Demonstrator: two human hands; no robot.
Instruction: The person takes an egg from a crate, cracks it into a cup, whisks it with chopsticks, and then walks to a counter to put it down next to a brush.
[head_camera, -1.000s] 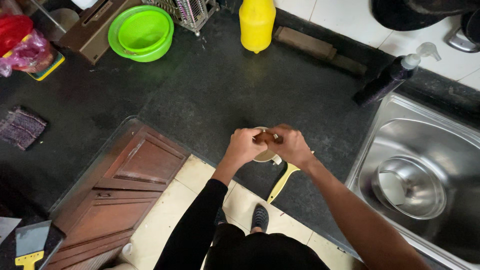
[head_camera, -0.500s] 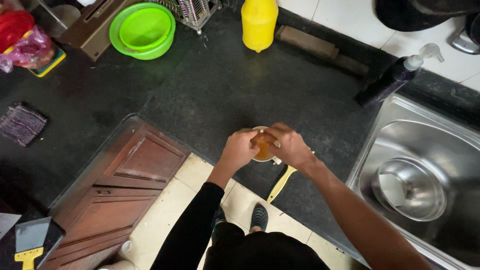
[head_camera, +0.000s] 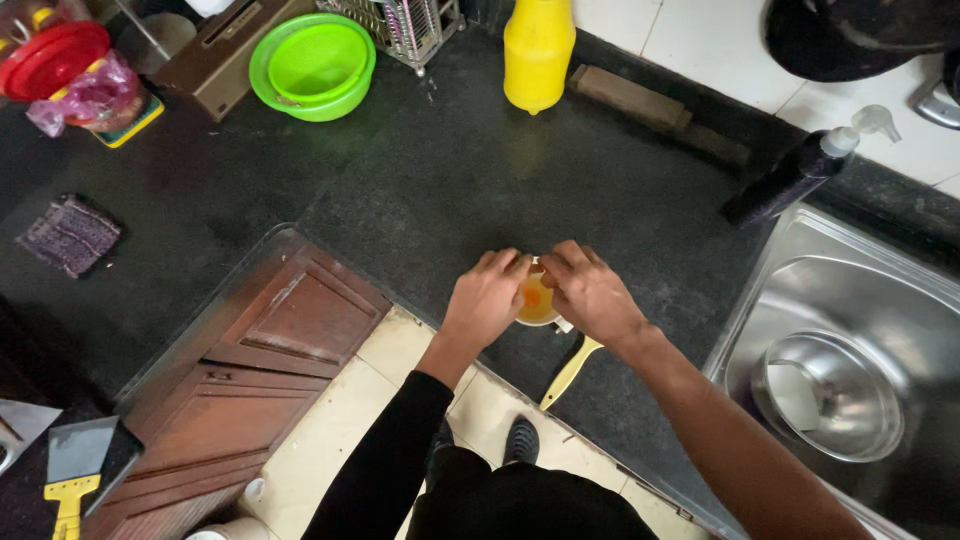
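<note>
Left hand (head_camera: 487, 298) and right hand (head_camera: 592, 293) closed together on a cracked egg (head_camera: 536, 295), yolk showing, directly over a small yellow-handled pan (head_camera: 570, 370). Pan on dark counter (head_camera: 450, 180), left of steel sink (head_camera: 850, 330), well below yellow bottle (head_camera: 538, 50).

Yellow plastic bottle (head_camera: 538, 52): upright at 12 o'clock on the dark surface (head_camera: 430, 190), tapered body, no label visible from above. Dark spray bottle (head_camera: 790, 178) with pale trigger head: at 2 o'clock, close to the sink edge, leaning toward the wall. Pink plastic bag (head_camera: 88, 92), crumpled, at 10 o'clock beside a red lid (head_camera: 50, 58), resting on a flat yellow-edged item. Brown rectangular box (head_camera: 232, 52) at 11 o'clock, next to a green bowl. No signs or screens seen.
</note>
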